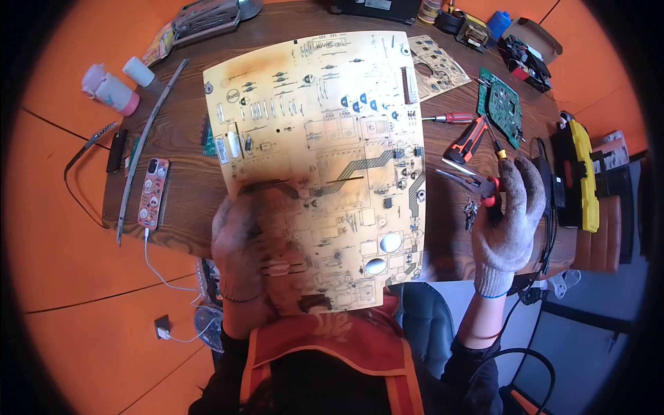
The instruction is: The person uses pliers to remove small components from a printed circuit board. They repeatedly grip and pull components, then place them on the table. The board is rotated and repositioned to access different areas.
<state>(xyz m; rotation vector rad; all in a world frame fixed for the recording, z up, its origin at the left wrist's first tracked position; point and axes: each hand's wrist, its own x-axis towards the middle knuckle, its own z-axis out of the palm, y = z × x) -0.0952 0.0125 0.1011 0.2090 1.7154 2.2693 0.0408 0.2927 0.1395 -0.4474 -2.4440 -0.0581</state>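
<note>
A large yellowish circuit board (325, 138) with scorch marks and many small parts is held up over the round wooden table (180, 207). My left hand (242, 256), in a worn knit glove, grips the board's lower left edge; the picture is blurred there. My right hand (508, 214), also gloved, rests at the table's right edge, its fingers on the red handles of pliers (474, 185). A red and black tool (467, 142) and a red-handled screwdriver (453, 118) lie just beyond the pliers.
A green circuit board (501, 104), a smaller yellowish board (436, 66) and a yellow and black device (581, 173) lie at right. A phone (153, 192) on a white cable, a long metal strip (145, 145) and a pink and white bottle (111, 90) lie at left. The floor is orange.
</note>
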